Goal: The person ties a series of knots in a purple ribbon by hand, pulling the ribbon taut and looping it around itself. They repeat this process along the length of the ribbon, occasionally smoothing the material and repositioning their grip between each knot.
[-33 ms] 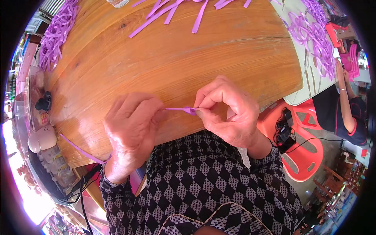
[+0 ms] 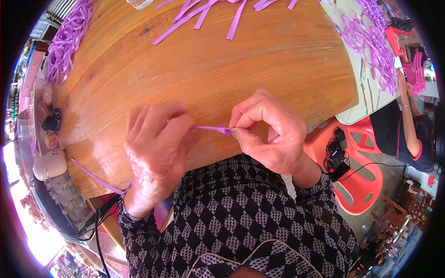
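A thin purple ribbon strip [image 2: 211,128] is stretched between my two hands, just above the near edge of the round wooden table [image 2: 259,65]. My right hand [image 2: 271,134] pinches its folded end between thumb and forefinger. My left hand [image 2: 155,148] grips the other end with the fingers curled. A long tail of the same ribbon [image 2: 95,177] trails out from under my left hand toward the table's left edge. My lap in a black-and-white checked garment lies below the hands.
Loose cut purple strips [image 2: 204,16] lie at the table's far side and a heap of purple ribbon [image 2: 65,39] at its left. A second table with ribbon loops [image 2: 368,41], a red plastic chair [image 2: 366,180] and another seated person [image 2: 408,134] are on the right.
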Motion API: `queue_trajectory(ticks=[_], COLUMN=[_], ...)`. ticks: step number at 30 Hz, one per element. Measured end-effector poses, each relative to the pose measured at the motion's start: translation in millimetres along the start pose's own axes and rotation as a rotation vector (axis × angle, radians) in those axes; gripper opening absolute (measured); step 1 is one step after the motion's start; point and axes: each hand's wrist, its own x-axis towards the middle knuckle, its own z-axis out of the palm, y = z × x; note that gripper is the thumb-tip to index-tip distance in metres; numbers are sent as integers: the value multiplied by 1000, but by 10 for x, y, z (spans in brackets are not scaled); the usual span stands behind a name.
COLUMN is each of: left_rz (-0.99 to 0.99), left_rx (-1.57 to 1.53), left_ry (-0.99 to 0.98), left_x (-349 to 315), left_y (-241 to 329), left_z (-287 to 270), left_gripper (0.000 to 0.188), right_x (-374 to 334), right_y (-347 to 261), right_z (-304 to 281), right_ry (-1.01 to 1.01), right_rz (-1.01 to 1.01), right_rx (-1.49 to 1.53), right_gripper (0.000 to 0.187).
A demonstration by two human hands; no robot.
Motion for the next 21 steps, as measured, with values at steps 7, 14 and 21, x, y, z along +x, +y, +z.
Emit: queue_trajectory(ticks=[7,14,21], left_rz=[-455,-715,-683], left_rx=[-942,-1120,-1013], left_ry=[-97,-260,-119], left_x=[9,68,44], left_y=[148,159,182], left_z=[150,131,234], left_gripper=[31,22,15], right_x=[81,97,92], right_y=[-37,-49,-23], right_z=[-5,-92,-112], right_ry=[-44,-42,-7], right_rz=[-168,-197,-221], right_rx=[-105,-165,-131], right_gripper=[19,21,16])
